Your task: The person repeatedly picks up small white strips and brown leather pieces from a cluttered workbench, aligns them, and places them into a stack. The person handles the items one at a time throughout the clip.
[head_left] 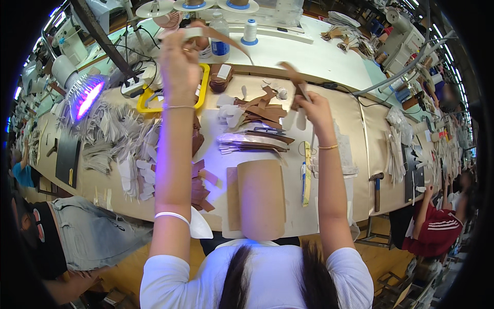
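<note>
My left hand, raised over the far left of the table and slightly blurred, is closed on a brown strip with a pale part near the fingers. Farther right, my right hand pinches another brown strip, and pale tabs hang below its fingers. Between the hands lies a loose heap of brown pieces with white backing pieces. A stack of brown and pale strips is closer to me. In front of my body a curved tan board rests on the work surface.
A glowing lamp stands left, near piled pale strips. A yellow-rimmed basket sits behind my left forearm. Near my right forearm lies a yellow cutter; a hammer is farther right. A bottle and thread cone stand beyond.
</note>
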Demonstrator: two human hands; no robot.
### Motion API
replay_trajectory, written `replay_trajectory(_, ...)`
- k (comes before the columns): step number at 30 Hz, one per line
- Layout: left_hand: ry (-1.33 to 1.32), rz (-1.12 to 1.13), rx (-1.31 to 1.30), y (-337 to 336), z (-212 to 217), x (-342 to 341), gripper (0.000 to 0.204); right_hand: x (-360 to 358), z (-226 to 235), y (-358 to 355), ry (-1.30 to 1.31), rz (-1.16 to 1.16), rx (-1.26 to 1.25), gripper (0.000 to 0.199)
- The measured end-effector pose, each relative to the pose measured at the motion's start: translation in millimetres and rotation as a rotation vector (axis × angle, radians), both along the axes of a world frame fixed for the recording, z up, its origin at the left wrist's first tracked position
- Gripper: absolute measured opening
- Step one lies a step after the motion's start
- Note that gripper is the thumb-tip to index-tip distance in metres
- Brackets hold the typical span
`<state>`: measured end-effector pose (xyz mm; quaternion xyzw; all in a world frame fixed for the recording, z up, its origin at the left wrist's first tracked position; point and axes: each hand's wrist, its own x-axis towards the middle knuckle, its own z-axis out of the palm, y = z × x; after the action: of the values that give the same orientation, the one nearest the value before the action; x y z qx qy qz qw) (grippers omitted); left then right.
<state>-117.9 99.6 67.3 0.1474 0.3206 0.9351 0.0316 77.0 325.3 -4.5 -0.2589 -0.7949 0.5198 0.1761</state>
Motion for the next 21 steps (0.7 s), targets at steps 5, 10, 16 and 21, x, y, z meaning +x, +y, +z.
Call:
replay_trajectory(5, 0.09, -0.006, -0.016, -54.2, 32.5, 19.7, 0.006, 14.6, -9.9, 16.8, 0.359, -0.008, -0.687, 0.014)
replay_trajectory(10, 0.143, -0.201, -0.85, -31.4, -4.7, 57.7, 0.026, -6.1, 10.5, -29.3, 0.447, 0.118, -0.777, 0.032)
replay_trajectory(16, 0.028, -0.638, -0.967, -0.6, -35.4, 97.3, 0.043, -14.0, 15.1, -65.2, 0.432, 0.25, -0.759, 0.052)
replay_trajectory(21, 0.107, -0.687, -1.04, -5.8, -83.0, 51.2, 0.033, -13.5, 3.2, -47.4, 0.47, 0.161, -0.793, 0.046)
